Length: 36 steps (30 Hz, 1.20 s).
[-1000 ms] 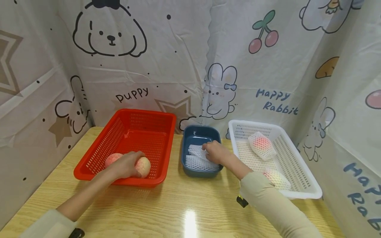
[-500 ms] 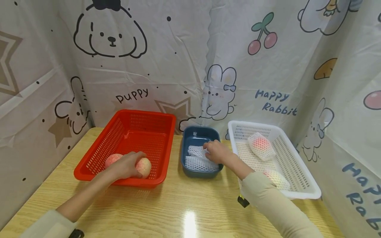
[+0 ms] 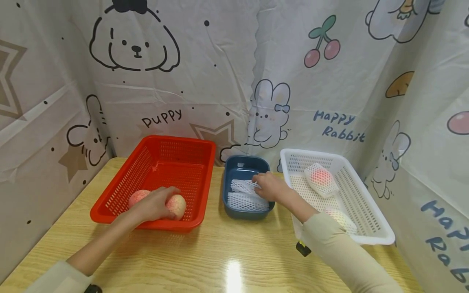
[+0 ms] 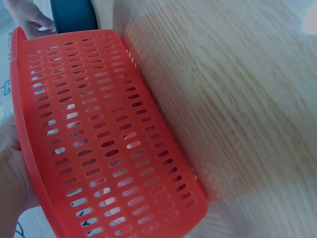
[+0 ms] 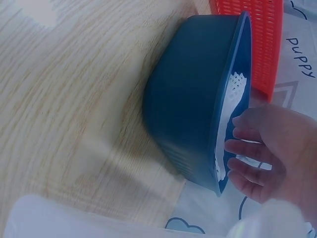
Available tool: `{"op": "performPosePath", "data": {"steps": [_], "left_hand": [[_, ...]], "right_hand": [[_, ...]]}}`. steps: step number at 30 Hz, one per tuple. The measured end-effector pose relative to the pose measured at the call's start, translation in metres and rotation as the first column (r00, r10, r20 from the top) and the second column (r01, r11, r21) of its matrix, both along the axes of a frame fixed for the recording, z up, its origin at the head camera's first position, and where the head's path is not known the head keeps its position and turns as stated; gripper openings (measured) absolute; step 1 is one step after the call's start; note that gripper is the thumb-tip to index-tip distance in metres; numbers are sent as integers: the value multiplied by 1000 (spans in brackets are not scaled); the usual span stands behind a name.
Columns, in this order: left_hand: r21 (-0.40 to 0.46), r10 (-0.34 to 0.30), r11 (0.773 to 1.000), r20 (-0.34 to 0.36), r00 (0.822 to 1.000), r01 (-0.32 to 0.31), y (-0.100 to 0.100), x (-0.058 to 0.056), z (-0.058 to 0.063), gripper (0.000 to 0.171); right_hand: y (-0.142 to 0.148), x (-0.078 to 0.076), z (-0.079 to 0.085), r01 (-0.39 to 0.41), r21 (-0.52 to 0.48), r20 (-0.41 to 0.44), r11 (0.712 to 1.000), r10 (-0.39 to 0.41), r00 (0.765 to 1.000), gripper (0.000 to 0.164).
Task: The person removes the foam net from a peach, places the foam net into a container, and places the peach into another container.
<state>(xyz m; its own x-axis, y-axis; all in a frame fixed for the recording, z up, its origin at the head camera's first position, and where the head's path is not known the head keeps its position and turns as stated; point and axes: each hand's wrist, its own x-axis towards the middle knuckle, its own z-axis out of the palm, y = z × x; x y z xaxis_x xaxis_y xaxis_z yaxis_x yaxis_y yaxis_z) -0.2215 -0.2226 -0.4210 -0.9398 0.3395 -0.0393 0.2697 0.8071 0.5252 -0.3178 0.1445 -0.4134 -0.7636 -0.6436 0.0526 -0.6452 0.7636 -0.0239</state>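
Note:
My left hand (image 3: 156, 203) is down inside the red basket (image 3: 203, 191), its fingers and thumb curled round a pale yellow-pink peach (image 3: 177, 206). A pinker peach (image 3: 138, 198) lies beside it, partly covered by the hand. In the left wrist view the basket's slotted wall (image 4: 104, 134) hides the fingers. Over the dark blue tub (image 3: 246, 215) is my right hand (image 3: 270, 187). White foam net sleeves (image 3: 247, 201) lie in the tub. In the right wrist view the right hand's loosely bent fingers (image 5: 247, 148) reach over the rim beside the sleeves, with nothing seen between them.
A white basket (image 3: 381, 221) at the right holds two peaches in foam nets, one net-wrapped peach (image 3: 321, 179) behind the other wrapped peach (image 3: 340, 219). The right forearm overlaps its near corner. All containers stand on a wooden table (image 3: 205, 260) against a printed curtain (image 3: 220, 81).
The right hand has drawn slightly to the right over the blue tub, uncovering a little more of the sleeves. The left hand keeps its hold on the peach.

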Motion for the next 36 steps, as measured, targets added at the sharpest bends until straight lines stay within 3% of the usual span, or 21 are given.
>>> {"op": "performPosePath", "data": {"steps": [7,16,26,36], "left_hand": [[13,10,1000,-8,1000,-10,-2,0,0,71],[31,17,999,-69,997,-14,-1,2,-1,68],[29,19,999,-63,998,-18,-1,2,0,70],[30,18,999,-57,998,-16,-3,0,-1,69]], "right_hand": [[3,1,3,35,18,16,999,-35,999,25],[8,4,6,57,14,14,998,-57,998,25],[5,9,14,-5,-50,-21,999,4,1000,26],[-20,23,21,-93,-118,16,989,95,995,32]]}}
